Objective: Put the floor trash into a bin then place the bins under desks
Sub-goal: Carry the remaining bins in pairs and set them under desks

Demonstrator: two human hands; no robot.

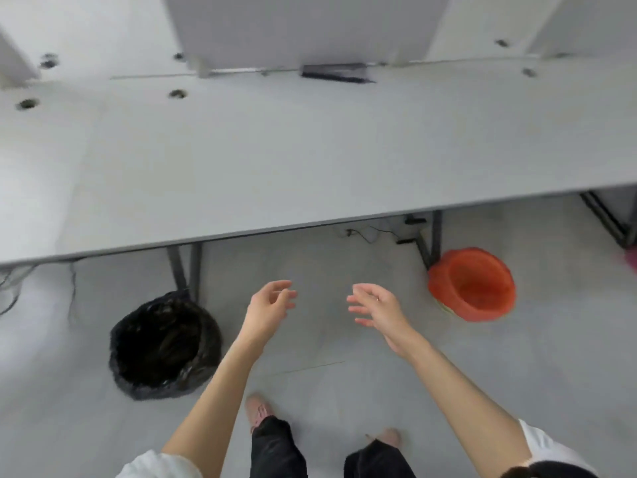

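Open-plan office, seen from standing height.

Long grey desk [310,150] with cable holes [177,94] and a far divider panel [303,25]; loose cables [372,232] beneath; lined bins on grey floor [344,384], black [164,345] left, red [472,284] right.

Both bare arms reach forward and down, forearms converging slightly. The left hand [269,307] is held out with its back toward the camera, fingers [287,294] loosely curled and holding nothing. The right hand [375,307] is turned palm inward toward the left one, its fingers [356,308] spread and relaxed, a ring on one. The hands are apart, not touching.
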